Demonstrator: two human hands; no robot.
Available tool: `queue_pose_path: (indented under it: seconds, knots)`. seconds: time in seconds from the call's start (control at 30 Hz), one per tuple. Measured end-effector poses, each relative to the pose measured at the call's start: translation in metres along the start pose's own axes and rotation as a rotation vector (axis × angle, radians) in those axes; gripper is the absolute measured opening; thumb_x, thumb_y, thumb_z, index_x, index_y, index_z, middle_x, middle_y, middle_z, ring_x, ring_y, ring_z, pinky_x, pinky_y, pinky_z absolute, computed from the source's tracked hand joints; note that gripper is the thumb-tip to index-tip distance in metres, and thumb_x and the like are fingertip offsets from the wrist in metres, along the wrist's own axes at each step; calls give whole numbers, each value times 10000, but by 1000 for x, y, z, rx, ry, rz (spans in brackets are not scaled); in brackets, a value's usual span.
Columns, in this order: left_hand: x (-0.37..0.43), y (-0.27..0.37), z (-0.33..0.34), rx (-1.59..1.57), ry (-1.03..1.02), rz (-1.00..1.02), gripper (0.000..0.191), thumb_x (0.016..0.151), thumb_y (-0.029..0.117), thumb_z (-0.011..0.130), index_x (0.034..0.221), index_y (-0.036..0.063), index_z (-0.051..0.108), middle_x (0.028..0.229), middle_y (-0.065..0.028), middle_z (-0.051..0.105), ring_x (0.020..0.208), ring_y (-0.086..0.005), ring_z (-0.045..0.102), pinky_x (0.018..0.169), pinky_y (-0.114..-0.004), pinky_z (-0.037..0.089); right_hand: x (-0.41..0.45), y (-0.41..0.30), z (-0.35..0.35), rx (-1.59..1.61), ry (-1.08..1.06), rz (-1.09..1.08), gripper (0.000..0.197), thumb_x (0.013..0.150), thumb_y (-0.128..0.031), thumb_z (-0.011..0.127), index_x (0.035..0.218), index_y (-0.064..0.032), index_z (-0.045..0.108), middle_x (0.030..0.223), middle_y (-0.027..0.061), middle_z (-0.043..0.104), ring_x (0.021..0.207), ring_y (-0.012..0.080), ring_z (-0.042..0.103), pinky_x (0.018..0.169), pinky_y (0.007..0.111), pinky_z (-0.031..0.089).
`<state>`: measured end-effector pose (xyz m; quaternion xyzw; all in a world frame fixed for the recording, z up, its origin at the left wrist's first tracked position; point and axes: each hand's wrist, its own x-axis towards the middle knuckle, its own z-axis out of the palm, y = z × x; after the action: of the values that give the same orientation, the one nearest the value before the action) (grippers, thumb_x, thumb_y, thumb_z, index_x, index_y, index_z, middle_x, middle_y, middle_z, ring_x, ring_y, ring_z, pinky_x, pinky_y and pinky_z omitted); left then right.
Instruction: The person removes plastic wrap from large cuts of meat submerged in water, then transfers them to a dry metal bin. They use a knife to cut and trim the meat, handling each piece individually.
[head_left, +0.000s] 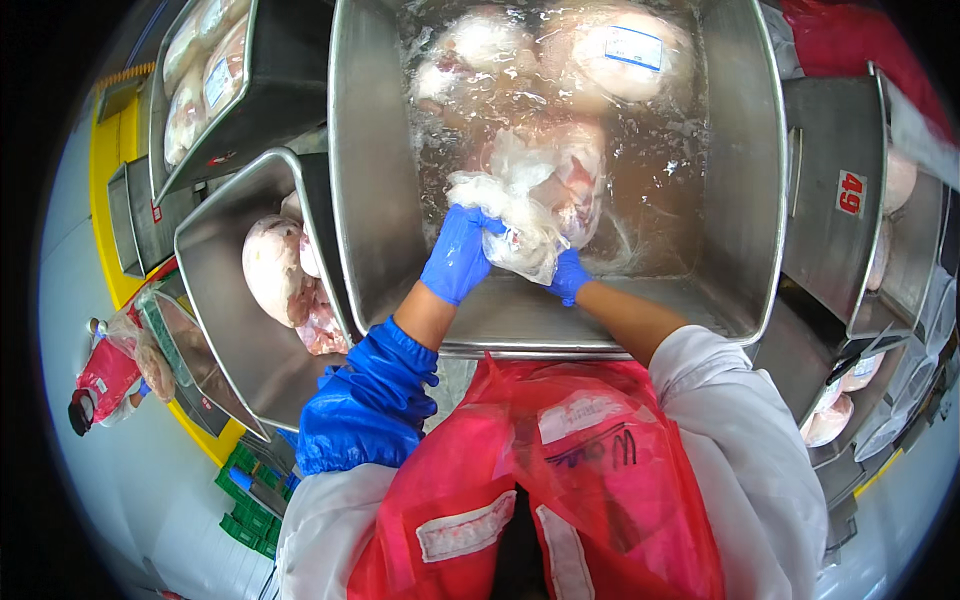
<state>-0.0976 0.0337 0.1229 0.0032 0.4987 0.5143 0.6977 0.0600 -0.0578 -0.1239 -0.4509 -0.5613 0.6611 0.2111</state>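
Note:
My left hand (459, 251), in a blue glove, grips a crumpled clear plastic bag (517, 217) over a stainless steel tub (367, 165) of murky water. My right hand (568, 277), gloved the same way, is at the bag's lower right edge, its fingers partly hidden by the plastic. Just beyond my hands, a large raw meat cut (581, 176) lies in the water, with part of the plastic against it. Farther back in the tub are a pale meat cut (480, 45) and a wrapped meat piece (630, 60) bearing a blue-edged label.
At left stand a metal bin (217, 277) with raw meat (277, 270) and another bin (251, 67) of wrapped meat. Metal bins (825, 202) crowd the right side. Green crates (251, 517) lie lower left. A person (109, 375) in a red apron works far left.

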Motion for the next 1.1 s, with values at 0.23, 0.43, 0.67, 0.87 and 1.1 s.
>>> queue_pose_path:
  seconds: [0.23,0.43,0.67,0.87,1.1]
  knots:
    - [16,16,-66,837,84,496,317,638,-20,504,954,2,518,904,-101,569,840,-215,567,754,-317,472,-5,-153,-52,152,-421,271,218,849,-163,466,749,12,551,665,71,540,585,121,480,551,290,428]
    - [43,26,-65,-93,59,40,327,655,-39,482,978,1,512,948,-104,566,883,-217,566,805,-324,458,-8,-186,-71,-89,-359,288,280,869,-225,469,753,17,548,680,97,509,612,148,471,586,318,414]
    - [103,3,-23,-135,-11,30,319,681,-66,479,998,-46,505,998,-133,552,968,-260,530,903,-365,407,73,-139,-96,341,431,172,228,891,-185,393,1014,-19,491,931,99,532,861,214,497,798,342,401]
    - [118,7,-18,-166,0,45,170,654,3,512,817,-11,561,839,-105,569,797,-223,548,739,-313,452,73,-111,-23,266,543,152,446,851,-238,485,1210,-12,350,1245,126,368,1132,250,361,949,372,294]
    - [125,4,-1,-172,-29,29,161,651,16,525,803,10,580,803,-93,582,778,-203,554,735,-308,452,80,-38,-20,-216,520,111,238,821,-170,492,961,19,454,774,64,519,705,234,489,662,378,424]
